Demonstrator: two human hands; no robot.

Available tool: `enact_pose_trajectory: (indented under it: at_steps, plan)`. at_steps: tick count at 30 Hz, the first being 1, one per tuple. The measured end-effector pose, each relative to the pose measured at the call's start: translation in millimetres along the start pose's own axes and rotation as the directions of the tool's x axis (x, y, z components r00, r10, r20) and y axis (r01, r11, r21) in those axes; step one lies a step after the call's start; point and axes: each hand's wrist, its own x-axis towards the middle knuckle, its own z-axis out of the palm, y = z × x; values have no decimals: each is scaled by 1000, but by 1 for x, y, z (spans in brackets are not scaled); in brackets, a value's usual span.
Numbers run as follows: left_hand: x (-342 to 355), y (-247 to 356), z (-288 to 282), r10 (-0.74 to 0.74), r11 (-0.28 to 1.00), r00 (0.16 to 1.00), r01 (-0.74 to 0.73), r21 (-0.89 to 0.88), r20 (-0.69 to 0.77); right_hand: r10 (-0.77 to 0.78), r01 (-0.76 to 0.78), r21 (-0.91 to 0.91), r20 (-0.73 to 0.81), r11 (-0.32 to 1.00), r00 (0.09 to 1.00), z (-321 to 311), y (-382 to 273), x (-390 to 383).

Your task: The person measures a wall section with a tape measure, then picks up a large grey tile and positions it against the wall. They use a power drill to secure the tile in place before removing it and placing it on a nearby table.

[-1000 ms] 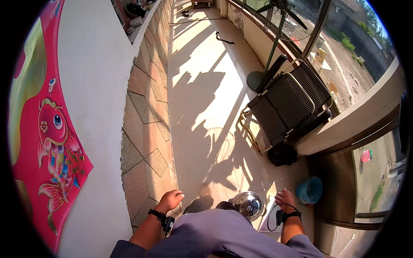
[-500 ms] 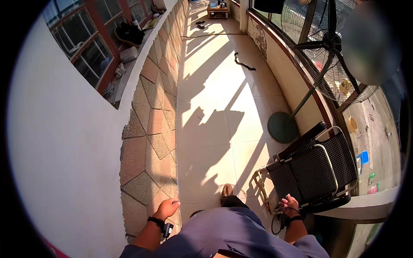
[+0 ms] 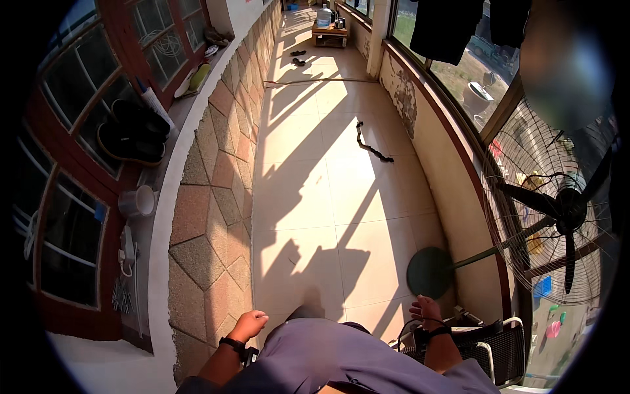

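Note:
Low at the picture's bottom, my left hand (image 3: 249, 325) hangs beside the stone-tiled wall, its fingers curled closed with nothing seen in them. A dark wristband (image 3: 232, 343) with a small device sits on that wrist. My right hand (image 3: 428, 311) is held out low, between the fan's round base (image 3: 430, 272) and a folding chair (image 3: 502, 354) with a black woven seat. Its fingers are loosely bent and apart, holding nothing that I can see. A thin dark cord runs by the right wrist, touching no other object that I can make out.
A large standing fan (image 3: 567, 210) leans in from the right by the windows. A dark strip-like thing (image 3: 373, 146) lies on the sunlit floor. Ahead are dark shoes (image 3: 298, 58) and a low wooden table (image 3: 329, 37). Black shoes (image 3: 131, 134) and a cup (image 3: 136, 202) sit on the left ledge.
I have moved forward along the passage. The fan, chair and left window ledge now appear nearer or farther down the picture. Both hands stay low at my sides.

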Motion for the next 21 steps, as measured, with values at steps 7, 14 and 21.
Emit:
enact_pose_trajectory:
  at_steps: [7,14,21]
  plan:
    - [197,223,-93,245,959,969,-240,152,-13,198,-181,127,-140,975,970,43,-118,91]
    - [334,353,-155,31,999,995,-32,-11,-96,141,-138,144,-9,980,990,154,-316,288]
    - [449,427,-210,-145,961,986,120,-249,-84,-79,87,-36,176,996,981,331,-609,419]
